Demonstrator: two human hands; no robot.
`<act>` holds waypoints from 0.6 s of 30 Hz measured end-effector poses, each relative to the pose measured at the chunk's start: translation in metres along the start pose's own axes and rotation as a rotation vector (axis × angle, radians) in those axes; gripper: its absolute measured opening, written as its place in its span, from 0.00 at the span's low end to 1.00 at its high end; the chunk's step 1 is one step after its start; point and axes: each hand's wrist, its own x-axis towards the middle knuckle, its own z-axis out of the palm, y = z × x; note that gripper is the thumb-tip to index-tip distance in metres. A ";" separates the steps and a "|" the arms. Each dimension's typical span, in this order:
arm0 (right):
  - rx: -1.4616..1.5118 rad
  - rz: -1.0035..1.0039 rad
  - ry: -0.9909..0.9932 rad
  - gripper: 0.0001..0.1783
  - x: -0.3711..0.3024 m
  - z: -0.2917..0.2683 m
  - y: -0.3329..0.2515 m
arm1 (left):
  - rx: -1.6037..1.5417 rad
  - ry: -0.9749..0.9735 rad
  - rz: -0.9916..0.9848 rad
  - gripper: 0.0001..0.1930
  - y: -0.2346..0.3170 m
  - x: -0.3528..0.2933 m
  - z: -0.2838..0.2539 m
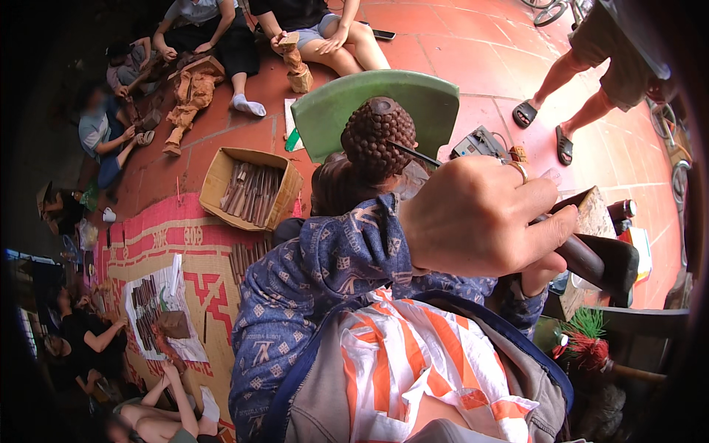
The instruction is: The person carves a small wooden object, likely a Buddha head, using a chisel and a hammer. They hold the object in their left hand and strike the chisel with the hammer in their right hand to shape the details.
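A dark carved wooden head (378, 136), covered in round knobs, belongs to a figure in front of me. My left hand (480, 218), with a ring on one finger, is closed round a chisel (415, 153). The chisel's thin metal blade points left and touches the knobs. My right hand (543, 275) is mostly hidden behind the left one. It appears closed on the handle of a dark wooden mallet (619, 269), whose blocky head sits right of both hands. The right fingers hardly show.
A green chair back (325, 111) stands behind the carving. To the left are a cardboard box (214, 173) of chisels and a patterned mat (210, 269) with more tools. Several people sit around; another stands far right. A red-and-green brush (589, 347) lies low right.
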 end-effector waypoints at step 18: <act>-0.183 0.003 0.166 0.24 -0.003 0.020 -0.006 | 0.065 -0.155 -0.092 0.19 0.015 0.012 0.004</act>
